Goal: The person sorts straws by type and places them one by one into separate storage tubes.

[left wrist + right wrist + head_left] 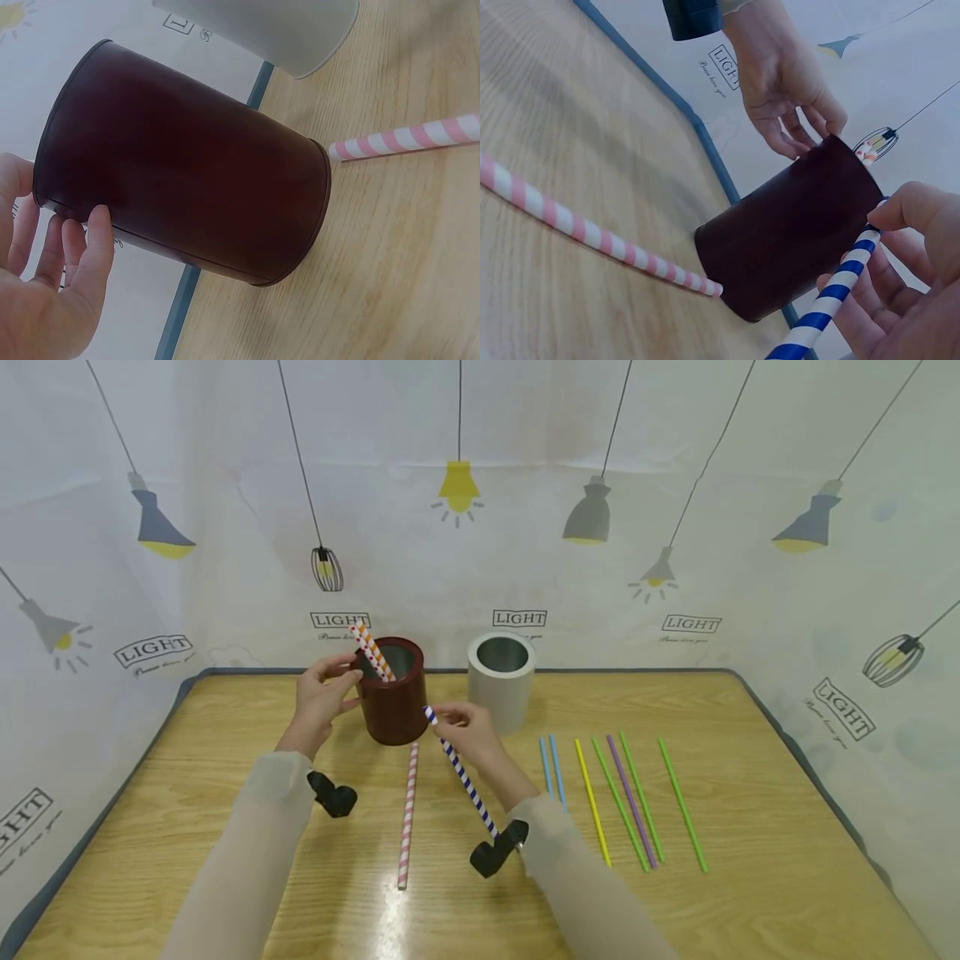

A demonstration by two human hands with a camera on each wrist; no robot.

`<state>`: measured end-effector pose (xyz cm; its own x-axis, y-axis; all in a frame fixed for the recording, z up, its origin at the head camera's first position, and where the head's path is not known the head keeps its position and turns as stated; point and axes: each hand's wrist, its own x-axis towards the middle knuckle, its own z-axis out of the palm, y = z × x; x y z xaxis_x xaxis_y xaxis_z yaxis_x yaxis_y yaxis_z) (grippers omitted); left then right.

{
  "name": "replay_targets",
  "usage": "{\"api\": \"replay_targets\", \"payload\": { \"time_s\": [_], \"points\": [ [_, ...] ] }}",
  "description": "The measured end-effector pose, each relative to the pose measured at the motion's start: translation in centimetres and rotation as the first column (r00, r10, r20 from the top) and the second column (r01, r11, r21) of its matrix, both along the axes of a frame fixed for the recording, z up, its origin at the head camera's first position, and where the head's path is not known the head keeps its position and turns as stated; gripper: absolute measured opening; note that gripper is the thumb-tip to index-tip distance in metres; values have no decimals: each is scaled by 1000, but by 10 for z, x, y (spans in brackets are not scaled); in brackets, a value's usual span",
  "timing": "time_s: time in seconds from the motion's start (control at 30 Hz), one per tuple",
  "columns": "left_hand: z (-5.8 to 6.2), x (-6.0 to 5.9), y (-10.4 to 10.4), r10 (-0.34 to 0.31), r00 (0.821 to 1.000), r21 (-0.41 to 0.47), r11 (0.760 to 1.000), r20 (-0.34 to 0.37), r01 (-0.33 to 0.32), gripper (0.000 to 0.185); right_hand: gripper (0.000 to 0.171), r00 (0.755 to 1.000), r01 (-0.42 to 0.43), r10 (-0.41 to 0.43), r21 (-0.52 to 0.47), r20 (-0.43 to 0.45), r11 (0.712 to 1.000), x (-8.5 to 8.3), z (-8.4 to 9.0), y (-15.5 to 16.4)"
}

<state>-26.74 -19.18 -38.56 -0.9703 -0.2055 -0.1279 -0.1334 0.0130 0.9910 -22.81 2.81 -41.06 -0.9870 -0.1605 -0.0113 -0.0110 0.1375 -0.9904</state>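
At the rim of a dark red cup (pixel 393 714) my left hand (pixel 315 702) holds on, with thumb and fingertips against its left side. Patterned straws (pixel 372 653), one orange-striped and one with red marks, stand in that cup and lean left. My right hand (pixel 474 737) pinches a blue-and-white striped straw (pixel 465 781) near its upper end, just right of the cup. The straw slants down towards my right wrist. In the right wrist view the blue-striped straw (pixel 829 300) overlaps the dark red cup (pixel 787 225). A pink-and-white striped straw (pixel 407 818) lies on the table between my forearms.
A white cup (pixel 504 693) stands behind my right hand. To the right lie several thin plain sticks: blue (pixel 557 768), yellow (pixel 592 802), purple (pixel 632 802) and green (pixel 682 806). A lamp-patterned cloth (pixel 525 568) rises behind the wooden table (pixel 757 827).
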Motion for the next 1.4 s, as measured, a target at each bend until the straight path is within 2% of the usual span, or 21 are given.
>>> {"api": "replay_targets", "payload": {
  "time_s": [0.37, 0.63, 1.03, 1.4],
  "points": [
    [0, -1, -1, 5, 1000, 9, 1000, 0, -5, 40, 27, 999, -11, 12, 40, -34, 999, -11, 23, -3],
    [-1, -2, -2, -3, 1000, 8, 1000, -9, 3, 40, 28, 997, -51, 54, 61, -55, 997, -22, 39, -1],
    [-1, 0, -1, -15, 1000, -2, 1000, -9, 15, 41, 30, 991, -79, 87, 79, -105, 994, -44, 67, 3],
    [0, 0, -1, -6, 1000, 7, 1000, -7, 6, 40, 31, 990, -16, 19, 20, -138, 1000, -67, 86, -3]
  ]
}}
